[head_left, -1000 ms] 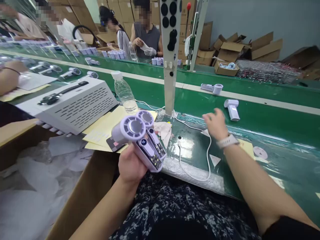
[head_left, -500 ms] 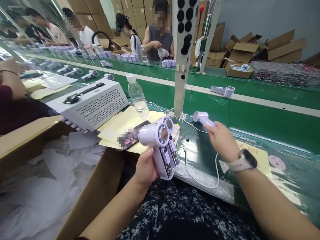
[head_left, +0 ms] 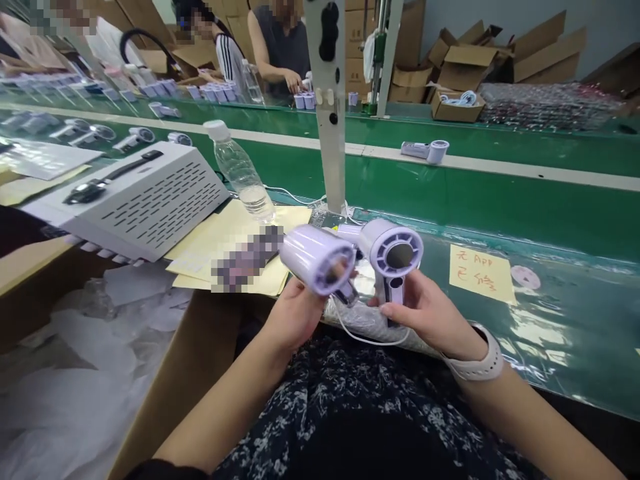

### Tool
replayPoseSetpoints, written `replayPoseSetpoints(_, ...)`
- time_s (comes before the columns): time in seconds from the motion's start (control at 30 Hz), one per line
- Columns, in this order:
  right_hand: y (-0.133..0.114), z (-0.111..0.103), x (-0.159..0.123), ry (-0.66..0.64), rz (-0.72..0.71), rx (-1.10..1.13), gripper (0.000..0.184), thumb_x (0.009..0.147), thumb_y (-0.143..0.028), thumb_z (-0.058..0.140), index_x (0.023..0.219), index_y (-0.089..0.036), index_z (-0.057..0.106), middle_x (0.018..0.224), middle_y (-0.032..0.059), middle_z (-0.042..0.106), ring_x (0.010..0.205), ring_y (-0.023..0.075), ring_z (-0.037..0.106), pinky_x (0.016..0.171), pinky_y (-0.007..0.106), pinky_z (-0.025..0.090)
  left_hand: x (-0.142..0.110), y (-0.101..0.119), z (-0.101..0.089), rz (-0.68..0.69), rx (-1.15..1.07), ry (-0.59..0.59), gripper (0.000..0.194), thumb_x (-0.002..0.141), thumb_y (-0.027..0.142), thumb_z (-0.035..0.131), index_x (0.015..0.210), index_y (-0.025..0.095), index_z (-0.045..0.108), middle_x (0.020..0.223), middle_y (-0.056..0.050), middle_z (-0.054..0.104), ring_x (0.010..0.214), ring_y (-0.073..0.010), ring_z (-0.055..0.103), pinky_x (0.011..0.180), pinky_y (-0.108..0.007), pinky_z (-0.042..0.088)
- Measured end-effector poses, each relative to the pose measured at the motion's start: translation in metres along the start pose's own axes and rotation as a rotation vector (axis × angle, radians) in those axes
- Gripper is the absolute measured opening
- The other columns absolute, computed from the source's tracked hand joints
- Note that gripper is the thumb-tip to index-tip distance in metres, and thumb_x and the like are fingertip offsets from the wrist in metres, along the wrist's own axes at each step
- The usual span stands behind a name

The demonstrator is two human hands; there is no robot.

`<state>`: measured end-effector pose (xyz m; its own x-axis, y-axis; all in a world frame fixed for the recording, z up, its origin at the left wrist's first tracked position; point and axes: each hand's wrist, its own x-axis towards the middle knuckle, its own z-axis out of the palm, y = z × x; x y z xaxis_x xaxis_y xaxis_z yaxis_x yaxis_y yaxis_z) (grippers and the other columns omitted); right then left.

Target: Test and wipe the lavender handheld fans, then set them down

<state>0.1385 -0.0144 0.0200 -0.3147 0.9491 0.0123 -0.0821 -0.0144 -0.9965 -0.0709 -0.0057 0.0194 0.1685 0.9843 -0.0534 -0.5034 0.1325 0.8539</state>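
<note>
My left hand (head_left: pixel 295 317) is closed around a pale purple handheld fan (head_left: pixel 313 257), its round head tilted toward me. In my right hand (head_left: pixel 430 310) is another handheld fan (head_left: pixel 393 247), upright, with the vaned ring facing me and thumb and fingers around its handle. The two fan heads are close together, over the near edge of the bench. Part of a third purple fan (head_left: pixel 349 232) shows behind them; whether it rests on the bench or is held, I cannot tell. A white cable (head_left: pixel 373 341) loops beneath the fans.
A water bottle (head_left: pixel 243 177) stands on yellow papers (head_left: pixel 293 217) left of a metal post (head_left: pixel 333 153). Further left are a vented grey box (head_left: pixel 155 193) and a carton of white wrapping (head_left: pixel 105 320). One fan (head_left: pixel 425 151) lies on the conveyor's pale strip. Co-workers sit opposite.
My right hand has come back from the bench toward my left and now has a fan upright beside the left one. The left hand's fan has tilted. The view has shifted right and down.
</note>
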Motion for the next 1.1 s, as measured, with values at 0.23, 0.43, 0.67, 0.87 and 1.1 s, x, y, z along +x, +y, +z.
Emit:
replayPoseSetpoints(0.23, 0.005, -0.001, -0.015, 0.049, -0.015, 0.295, 0.028, 0.092, -0.033, 0.073, 0.117, -0.026, 0.062, 0.109, 0.0039, 0.065, 0.088, 0.0175, 0.065, 0.078, 0.032, 0.057, -0.009, -0.002, 0.010, -0.137, -0.166, -0.183, 0.058, 0.071, 0.022, 0.087, 0.121, 0.022, 0.058, 0.092, 0.001, 0.062, 0.077, -0.0138, 0.062, 0.067, -0.029, 0.057)
replayPoseSetpoints(0.43, -0.001, 0.008, -0.023, -0.071, 0.020, 0.342, 0.028, 0.096, -0.033, 0.071, 0.121, -0.026, 0.061, 0.100, 0.0021, 0.064, 0.080, 0.0143, 0.063, 0.072, 0.028, 0.056, -0.012, -0.004, 0.011, -0.101, -0.124, -0.218, 0.048, 0.075, 0.022, 0.081, 0.114, 0.021, 0.054, 0.092, 0.002, 0.059, 0.072, -0.0133, 0.062, 0.062, -0.028, 0.054)
replayPoseSetpoints(0.67, 0.006, 0.019, -0.015, -0.019, 0.140, 0.519, 0.020, 0.092, -0.033, 0.075, 0.106, -0.022, 0.067, 0.093, 0.0016, 0.065, 0.078, 0.0135, 0.062, 0.072, 0.027, 0.056, -0.012, -0.007, 0.007, -0.149, -0.048, -0.239, 0.037, 0.082, 0.030, 0.078, 0.106, 0.020, 0.052, 0.081, -0.001, 0.067, 0.072, -0.0160, 0.066, 0.074, -0.032, 0.054)
replayPoseSetpoints(0.87, 0.007, 0.021, -0.015, -0.016, 0.166, 0.516, 0.022, 0.090, -0.033, 0.076, 0.105, -0.019, 0.067, 0.087, 0.0027, 0.069, 0.075, 0.0132, 0.064, 0.070, 0.025, 0.054, -0.012, -0.005, 0.007, -0.157, -0.119, -0.175, 0.053, 0.076, 0.023, 0.080, 0.118, 0.020, 0.049, 0.092, 0.002, 0.062, 0.071, -0.0142, 0.065, 0.069, -0.033, 0.056)
replayPoseSetpoints(1.1, 0.006, 0.019, -0.017, -0.035, 0.102, 0.483, 0.021, 0.092, -0.031, 0.074, 0.109, -0.020, 0.065, 0.092, 0.0014, 0.066, 0.076, 0.0125, 0.064, 0.069, 0.025, 0.055, -0.012, -0.004, 0.005, -0.129, -0.075, -0.256, 0.039, 0.079, 0.024, 0.077, 0.110, 0.020, 0.053, 0.088, 0.001, 0.062, 0.073, -0.0136, 0.064, 0.070, -0.030, 0.054)
